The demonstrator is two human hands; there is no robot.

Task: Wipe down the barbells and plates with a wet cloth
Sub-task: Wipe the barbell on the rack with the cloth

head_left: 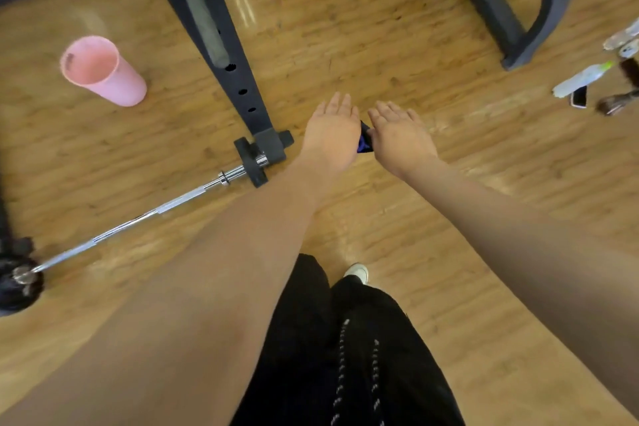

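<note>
Cloth [364, 142], dark blue, shows as a small fold between my two hands, held out over the wooden floor [380, 28]. My left hand [330, 137] and right hand [401, 138] lie side by side, backs up, fingers straight; whether either thumb pinches the cloth underneath I cannot tell. Barbell [138, 218] lies on the floor to my left, one small black plate [250, 166] against the foot of a dark rack upright [221, 55]. Pink cup [103, 71] stands beyond the bar.
</note>
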